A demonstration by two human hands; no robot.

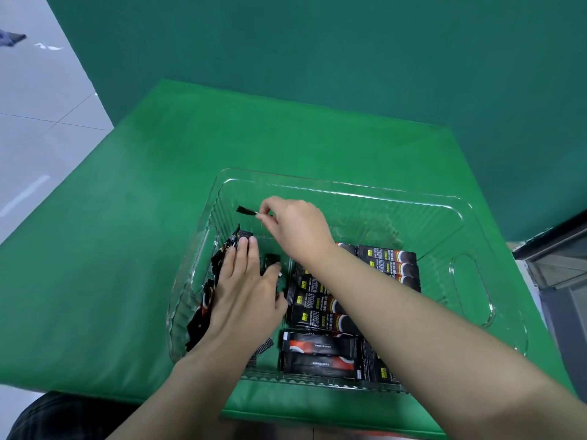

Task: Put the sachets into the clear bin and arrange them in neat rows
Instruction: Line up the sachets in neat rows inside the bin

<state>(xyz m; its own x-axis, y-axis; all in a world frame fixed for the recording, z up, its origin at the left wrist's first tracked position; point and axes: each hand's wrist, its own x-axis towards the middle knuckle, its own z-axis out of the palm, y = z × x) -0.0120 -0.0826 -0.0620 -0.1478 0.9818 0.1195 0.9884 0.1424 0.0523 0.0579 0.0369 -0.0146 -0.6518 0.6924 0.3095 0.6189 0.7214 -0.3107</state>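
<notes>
Left hand (244, 290) spread flat, pressing a leaning stack of sachets (206, 300) against the clear bin (470, 281)'s left wall, likely steadying it, while right hand (295, 227) pinches one sachet (246, 210) above, beside laid rows (320, 312).

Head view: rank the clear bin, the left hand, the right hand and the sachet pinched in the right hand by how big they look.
1. clear bin, by far the largest.
2. left hand and right hand: alike; the left sits nearer the camera, so no ranking.
3. pinched sachet, smallest; only one end shows.
</notes>
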